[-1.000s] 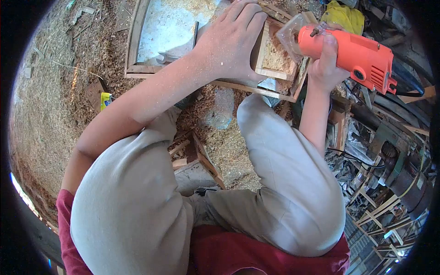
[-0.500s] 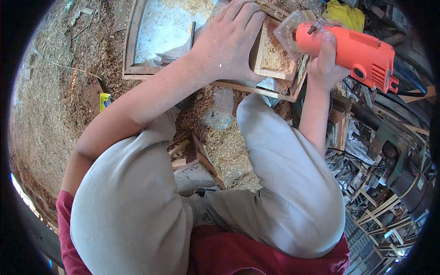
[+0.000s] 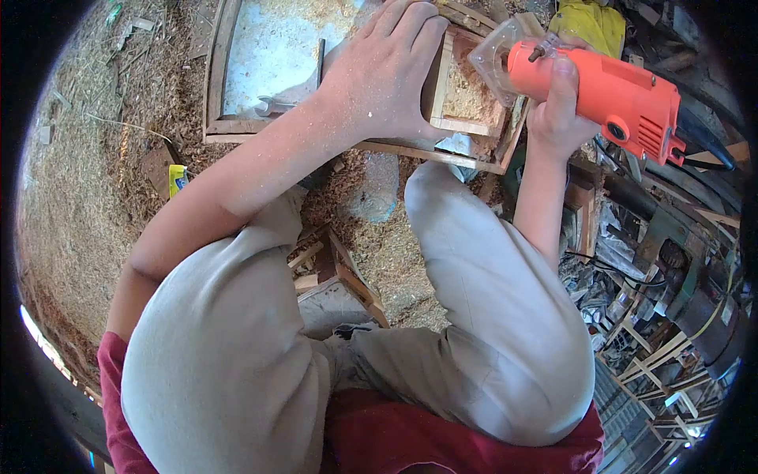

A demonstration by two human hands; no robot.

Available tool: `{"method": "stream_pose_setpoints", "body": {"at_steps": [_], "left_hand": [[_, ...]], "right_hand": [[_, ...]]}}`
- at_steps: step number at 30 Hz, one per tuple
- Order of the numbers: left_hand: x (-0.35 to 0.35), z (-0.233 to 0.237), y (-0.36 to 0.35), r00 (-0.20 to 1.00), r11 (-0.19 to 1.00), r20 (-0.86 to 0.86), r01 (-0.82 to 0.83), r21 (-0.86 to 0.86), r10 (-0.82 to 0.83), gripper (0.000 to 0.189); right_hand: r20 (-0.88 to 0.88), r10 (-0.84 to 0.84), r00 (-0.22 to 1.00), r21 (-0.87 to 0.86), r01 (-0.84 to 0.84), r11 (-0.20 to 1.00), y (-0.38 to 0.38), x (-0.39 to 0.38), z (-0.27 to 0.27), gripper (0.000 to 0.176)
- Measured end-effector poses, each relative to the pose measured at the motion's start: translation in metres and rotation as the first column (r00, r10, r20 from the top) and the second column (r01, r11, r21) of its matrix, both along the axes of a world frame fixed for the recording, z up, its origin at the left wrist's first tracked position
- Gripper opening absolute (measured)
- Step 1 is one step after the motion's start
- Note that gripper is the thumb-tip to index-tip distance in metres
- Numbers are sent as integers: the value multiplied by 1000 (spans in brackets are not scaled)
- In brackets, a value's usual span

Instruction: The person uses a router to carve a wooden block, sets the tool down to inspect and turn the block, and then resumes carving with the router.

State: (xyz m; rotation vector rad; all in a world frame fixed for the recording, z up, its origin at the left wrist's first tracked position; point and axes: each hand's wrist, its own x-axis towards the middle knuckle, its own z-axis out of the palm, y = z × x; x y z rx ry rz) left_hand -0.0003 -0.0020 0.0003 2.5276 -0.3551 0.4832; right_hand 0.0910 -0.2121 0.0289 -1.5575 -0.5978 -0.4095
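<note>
In my right hand (image 3: 557, 110) is an orange-red trim router (image 3: 596, 95) lying on its side, fingers wrapped round its body. Its clear plastic base (image 3: 496, 62) faces left, over the right side of a small pale wooden frame (image 3: 466, 125). My left hand (image 3: 387, 75) grips the left side of that frame, thumb toward me and fingers reaching over the far end. Sawdust covers the wood inside the frame. Under both lies a wood-edged board (image 3: 272, 63) with a whitish surface. A wrench (image 3: 274, 105) rests on it beside my left forearm.
Sawdust and shavings cover the ground (image 3: 79, 213). A clear plastic piece (image 3: 377, 189) and a wooden box (image 3: 347, 276) sit between my legs. A yellow cloth (image 3: 592, 28) lies beyond the router. Its dark cord (image 3: 707, 150) trails right, toward cluttered machinery and wood scraps (image 3: 671, 253).
The view has shifted slightly, so the board and my left hand appear a little farther left. Both hands keep their holds, and the router has barely moved.
</note>
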Motion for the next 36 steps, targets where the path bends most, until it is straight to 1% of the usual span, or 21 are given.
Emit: {"method": "stream_pose_setpoints", "body": {"at_steps": [2, 5, 8, 11, 14, 17, 20, 23, 26, 29, 32, 35, 36], "left_hand": [[0, 0, 0, 1000, 1000, 0, -2, 6, 2, 112], [0, -1, 0, 1000, 1000, -4, -5, -9, 4, 111], [0, -1, 1, 1000, 1000, -10, -1, -14, 1, 111], [0, 0, 1, 1000, 998, 10, 7, -59, -6, 110], [1, -3, 2, 999, 999, 32, 6, -47, -5, 109], [1, -3, 2, 1000, 998, 25, 10, -55, -9, 108], [0, 0, 3, 1000, 999, 13, 6, -36, -5, 108], [1, -3, 3, 1000, 998, -6, 16, -53, -16, 110], [1, -3, 3, 1000, 1000, -6, 12, -23, -13, 111], [1, -3, 3, 1000, 1000, -22, 16, -8, -16, 112], [0, -3, 3, 1000, 999, -11, 15, -51, -16, 111], [0, 0, 2, 1000, 999, -14, 15, -28, -15, 110], [0, 1, 2, 1000, 1000, -7, 15, -28, -15, 110]], "right_hand": [[27, -74, 997, -70, 76, 995, 5, -7, 4, 36], [41, -80, 996, -73, 83, 994, 2, -6, 1, 36], [38, -66, 997, -37, 67, 997, 5, -8, 3, 36], [31, -52, 998, -67, 54, 996, 0, -4, 1, 39], [29, -52, 998, -66, 53, 996, -1, 0, -1, 39], [-11, -35, 999, -7, 35, 999, 5, 0, 1, 37], [11, -60, 998, -26, 61, 998, 11, -2, 4, 36], [18, -25, 1000, 1, 25, 1000, 11, 2, 1, 37], [15, 4, 1000, -24, -4, 1000, 13, 1, 2, 38], [20, -12, 1000, -10, 12, 1000, 15, 1, 0, 41], [20, 49, 999, 74, -50, 996, 10, 7, -3, 46], [-6, 65, 998, 106, -64, 992, 9, 6, -1, 47], [0, 50, 999, 91, -50, 995, 8, 6, -1, 47]]}}
